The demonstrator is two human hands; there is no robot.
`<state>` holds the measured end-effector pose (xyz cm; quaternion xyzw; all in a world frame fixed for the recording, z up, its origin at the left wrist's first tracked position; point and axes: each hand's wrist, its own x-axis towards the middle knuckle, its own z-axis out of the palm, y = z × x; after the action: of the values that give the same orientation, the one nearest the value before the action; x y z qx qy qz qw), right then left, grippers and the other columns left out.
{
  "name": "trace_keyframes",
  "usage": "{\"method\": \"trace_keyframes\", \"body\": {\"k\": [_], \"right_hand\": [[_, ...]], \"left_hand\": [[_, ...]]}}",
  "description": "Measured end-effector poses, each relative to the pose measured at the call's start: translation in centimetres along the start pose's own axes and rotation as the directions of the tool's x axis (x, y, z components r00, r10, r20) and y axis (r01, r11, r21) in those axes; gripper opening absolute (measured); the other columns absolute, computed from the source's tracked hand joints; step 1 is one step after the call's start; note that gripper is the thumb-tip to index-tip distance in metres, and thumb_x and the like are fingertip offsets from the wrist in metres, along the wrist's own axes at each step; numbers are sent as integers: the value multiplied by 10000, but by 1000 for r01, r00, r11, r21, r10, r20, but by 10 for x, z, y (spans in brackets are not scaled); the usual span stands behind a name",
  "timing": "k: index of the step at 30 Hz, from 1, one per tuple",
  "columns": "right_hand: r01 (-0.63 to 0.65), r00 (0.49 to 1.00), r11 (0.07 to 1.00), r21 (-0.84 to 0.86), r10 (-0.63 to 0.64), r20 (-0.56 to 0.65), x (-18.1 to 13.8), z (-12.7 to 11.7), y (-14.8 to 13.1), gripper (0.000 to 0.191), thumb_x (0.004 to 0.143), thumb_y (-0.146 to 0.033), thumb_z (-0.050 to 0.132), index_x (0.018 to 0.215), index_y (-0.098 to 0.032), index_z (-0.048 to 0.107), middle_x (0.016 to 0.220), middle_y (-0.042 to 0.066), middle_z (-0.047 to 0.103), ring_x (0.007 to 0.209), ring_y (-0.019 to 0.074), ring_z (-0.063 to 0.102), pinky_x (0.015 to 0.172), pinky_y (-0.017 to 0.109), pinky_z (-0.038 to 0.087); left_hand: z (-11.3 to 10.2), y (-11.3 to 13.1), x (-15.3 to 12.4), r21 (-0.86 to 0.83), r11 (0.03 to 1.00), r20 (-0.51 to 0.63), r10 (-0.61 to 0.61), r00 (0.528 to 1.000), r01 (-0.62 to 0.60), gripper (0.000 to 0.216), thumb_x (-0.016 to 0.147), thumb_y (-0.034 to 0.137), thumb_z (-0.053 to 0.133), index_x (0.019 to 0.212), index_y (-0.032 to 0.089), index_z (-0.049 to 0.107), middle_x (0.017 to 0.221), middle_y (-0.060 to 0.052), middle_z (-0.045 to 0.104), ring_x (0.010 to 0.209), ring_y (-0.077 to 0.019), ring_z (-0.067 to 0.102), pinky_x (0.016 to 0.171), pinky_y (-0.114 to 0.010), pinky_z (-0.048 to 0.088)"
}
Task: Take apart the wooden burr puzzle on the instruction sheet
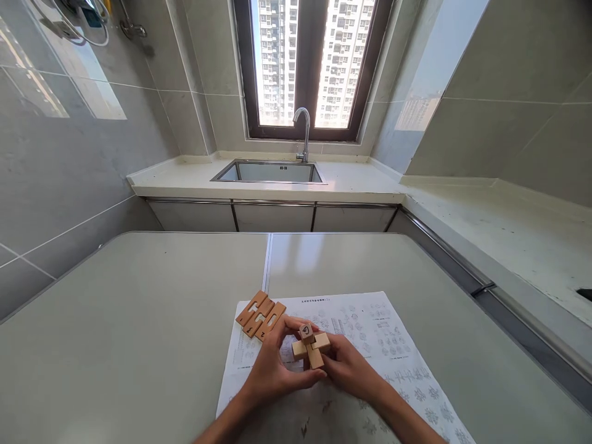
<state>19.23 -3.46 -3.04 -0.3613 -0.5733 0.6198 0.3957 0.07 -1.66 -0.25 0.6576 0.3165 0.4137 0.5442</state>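
Note:
A wooden burr puzzle of interlocking blocks is held between both hands, above the printed sheet. One block end facing up carries a dark mark like a number. My left hand curves round the puzzle's left side, fingers behind it and thumb in front below. On its right side my right hand grips it, with some fingertips hidden behind the blocks. Just beyond my left hand, three flat notched wooden pieces lie side by side, marked with small numbers. Beneath everything is the instruction sheet, printed with small puzzle drawings.
The pale table has a seam running away from me. Past its far edge stands a counter with a steel sink and a tap under a window. Another counter runs along the right; a tiled wall is on the left.

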Motion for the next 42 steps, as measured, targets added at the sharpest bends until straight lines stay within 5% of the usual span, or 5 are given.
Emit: {"method": "trace_keyframes", "body": {"k": [7,18,27,42], "right_hand": [[46,997,999,-12,-46,-65,2,2,0,293,1005,-442,603,907,-173,666,793,17,585,657,138,474,579,245,413],[26,999,999,38,-28,47,-2,-4,-7,420,895,-396,799,1259,-222,683,1054,67,659,777,156,589,664,246,491],[-38,999,998,40,39,-25,1,-4,3,406,1016,-544,598,1169,-178,681,603,-51,530,492,101,444,491,212,353],[-38,998,993,111,34,44,1,-7,-4,427,1027,-596,556,1120,-191,653,734,-5,621,531,120,549,508,235,443]], "left_hand": [[2,-2,-2,118,992,-56,56,997,-49,518,700,369,929,1051,210,582,1182,-118,705,1130,-294,671,1002,-422,522],[0,-4,-2,121,992,-59,44,997,-36,478,778,407,864,1110,225,572,1218,-111,682,1121,-278,658,994,-414,525],[0,-5,-2,119,993,-62,3,998,4,444,808,391,840,1143,223,601,1245,-111,683,1151,-284,661,1030,-428,507],[1,-1,2,47,995,-77,-80,994,83,342,815,377,795,1051,202,620,1127,-96,721,951,-234,684,937,-388,531]]}}
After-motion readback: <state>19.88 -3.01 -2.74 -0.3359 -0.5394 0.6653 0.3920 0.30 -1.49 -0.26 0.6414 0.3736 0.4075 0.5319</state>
